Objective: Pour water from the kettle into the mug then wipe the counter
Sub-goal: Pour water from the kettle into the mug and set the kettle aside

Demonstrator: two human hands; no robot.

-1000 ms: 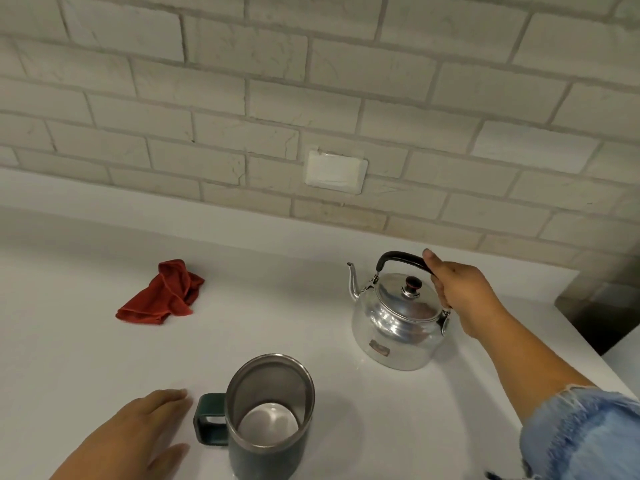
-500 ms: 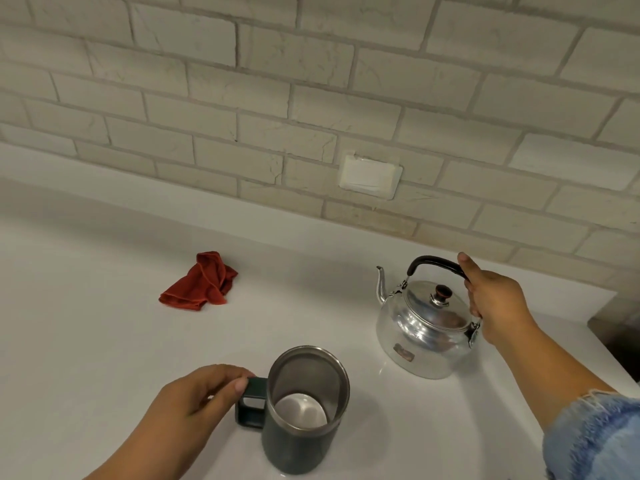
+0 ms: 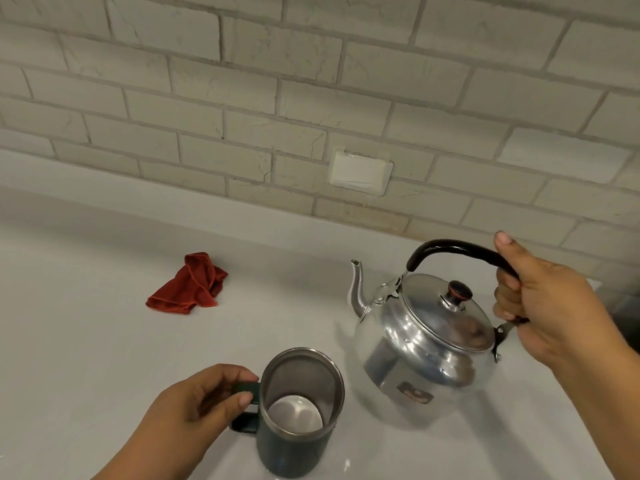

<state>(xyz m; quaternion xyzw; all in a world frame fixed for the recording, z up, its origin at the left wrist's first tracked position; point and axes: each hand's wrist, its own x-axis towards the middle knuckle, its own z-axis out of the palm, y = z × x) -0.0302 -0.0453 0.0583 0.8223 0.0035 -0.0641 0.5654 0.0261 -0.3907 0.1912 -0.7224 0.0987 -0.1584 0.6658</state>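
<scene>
A shiny metal kettle [image 3: 420, 344] with a black handle and a black lid knob hangs just above the white counter [image 3: 86, 358], tilted slightly toward me, spout pointing left. My right hand [image 3: 540, 299] is shut around the right end of its handle. A dark green mug [image 3: 294, 441] with a steel inside stands upright near the front, nothing visible in it. My left hand [image 3: 197, 410] grips the mug's handle on its left side. A crumpled red cloth [image 3: 188, 285] lies on the counter at the back left.
A pale brick wall [image 3: 311, 98] with a taped-over white plate [image 3: 360, 173] runs along the back. The counter ends at the right, where a dark gap [image 3: 623, 306] shows.
My left hand moved from flat on the counter onto the mug's handle. The kettle has come up off the counter and nearer the mug in my right hand.
</scene>
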